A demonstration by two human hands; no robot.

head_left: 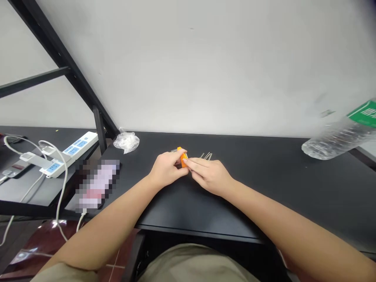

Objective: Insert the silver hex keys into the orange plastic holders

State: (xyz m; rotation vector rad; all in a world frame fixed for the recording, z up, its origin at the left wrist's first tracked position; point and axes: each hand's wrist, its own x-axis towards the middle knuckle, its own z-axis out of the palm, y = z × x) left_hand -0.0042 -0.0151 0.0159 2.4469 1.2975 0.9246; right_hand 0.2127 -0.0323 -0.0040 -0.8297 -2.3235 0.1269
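Over the middle of the black table, my left hand (pixel 169 167) is closed around a small orange box-like object (pixel 183 159) with a pale part at its right side. My right hand (pixel 212 174) comes in from the right with its fingers pressed together, their tips against the orange object. Whether the right fingertips also pinch something small there is hidden. Several thin pale sticks (pixel 208 156) lie on the table just behind my right hand. More thin sticks (pixel 174 150) show beside the top of the orange object, behind my left hand.
A crumpled clear plastic bag (pixel 126 141) lies at the back left. Nearer, a blurred-out phone (pixel 98 184) has a white cable. A white power strip (pixel 70 153) sits left of the black frame post. A clear bottle (pixel 335 139) with green label lies at the right.
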